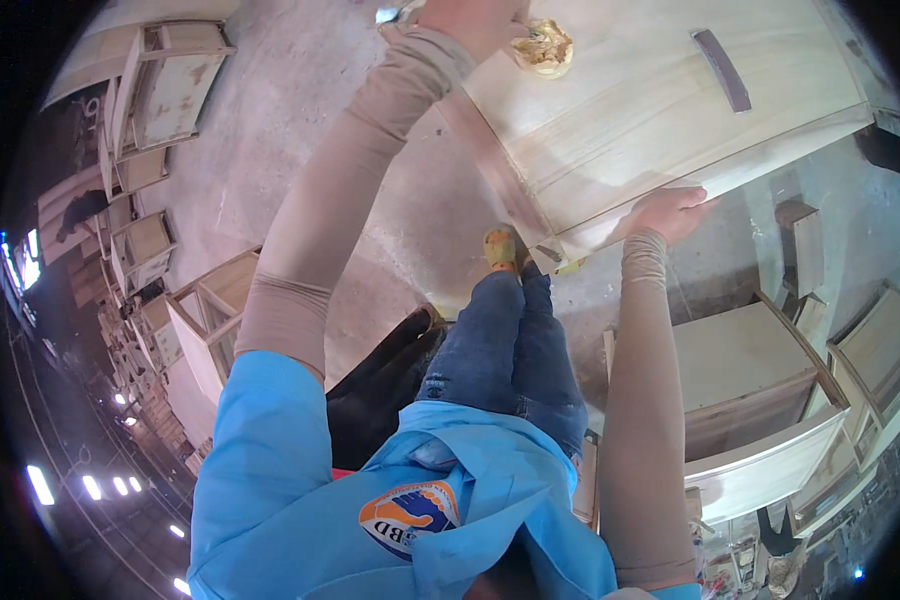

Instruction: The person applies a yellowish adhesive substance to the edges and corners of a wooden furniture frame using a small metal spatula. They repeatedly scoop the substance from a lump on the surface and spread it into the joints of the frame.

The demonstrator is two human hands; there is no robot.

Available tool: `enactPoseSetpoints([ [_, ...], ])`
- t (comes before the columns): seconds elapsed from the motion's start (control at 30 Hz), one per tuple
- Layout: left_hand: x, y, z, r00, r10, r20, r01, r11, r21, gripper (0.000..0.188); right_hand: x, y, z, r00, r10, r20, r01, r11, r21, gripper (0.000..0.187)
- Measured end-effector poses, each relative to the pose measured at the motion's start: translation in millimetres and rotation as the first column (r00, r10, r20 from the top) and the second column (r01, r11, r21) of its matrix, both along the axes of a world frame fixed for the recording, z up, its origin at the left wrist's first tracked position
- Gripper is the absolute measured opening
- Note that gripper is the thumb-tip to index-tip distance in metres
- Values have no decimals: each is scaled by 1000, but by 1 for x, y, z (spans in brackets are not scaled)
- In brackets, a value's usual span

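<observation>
A large pale wooden cabinet or box (620, 130) fills the upper right, its flat broad face turned up. My right hand (665, 213) grips its near edge, with the thumb stretched to the right and the other fingers partly hidden. At the upper edge of the picture, my left hand (470, 22) is curled and partly cut off, so what it holds cannot be made out. Close by its fingers is a round yellowish lump (543, 50) with a crumpled, glossy surface. Farther right, a dark grey strip (722, 70) lies on the wood.
Unfinished wooden cabinet frames stand at left (165, 95) and at lower right (740, 360). A small wooden block-like piece (800, 245) stands beyond my right forearm. My foot (500, 248) is close to the cabinet's near corner. Another person's dark-clad leg (385, 365) shows beside mine.
</observation>
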State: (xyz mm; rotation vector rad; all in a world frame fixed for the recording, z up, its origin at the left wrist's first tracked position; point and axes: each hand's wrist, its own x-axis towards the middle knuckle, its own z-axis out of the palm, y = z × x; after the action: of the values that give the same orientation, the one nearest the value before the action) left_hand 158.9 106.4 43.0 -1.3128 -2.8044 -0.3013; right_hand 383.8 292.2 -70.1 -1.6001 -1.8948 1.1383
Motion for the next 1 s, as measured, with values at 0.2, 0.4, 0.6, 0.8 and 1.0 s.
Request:
enactPoseSetpoints([
  [0.2,-4,-17,1,934,154,323,-184,981,64,21,-1,-1,2,999,9,33,-8,1000,-30,63],
  [0.4,11,-18,-8,998,61,-21,-58,989,134,15,-2,-4,9,997,-5,76,9,998,-57,63],
  [0.6,17,2,-15,957,-67,-283,73,997,9,16,-5,-5,9,999,-31,39,31,999,-7,63],
  [0.8,17,-1,-21,972,-10,-234,14,1000,16,18,-4,-4,10,999,-37,10,38,999,-27,63],
  [1.0,15,-19,-7,985,51,-166,-47,998,29,19,-6,-7,3,1000,-6,-1,6,1000,-9,62],
])
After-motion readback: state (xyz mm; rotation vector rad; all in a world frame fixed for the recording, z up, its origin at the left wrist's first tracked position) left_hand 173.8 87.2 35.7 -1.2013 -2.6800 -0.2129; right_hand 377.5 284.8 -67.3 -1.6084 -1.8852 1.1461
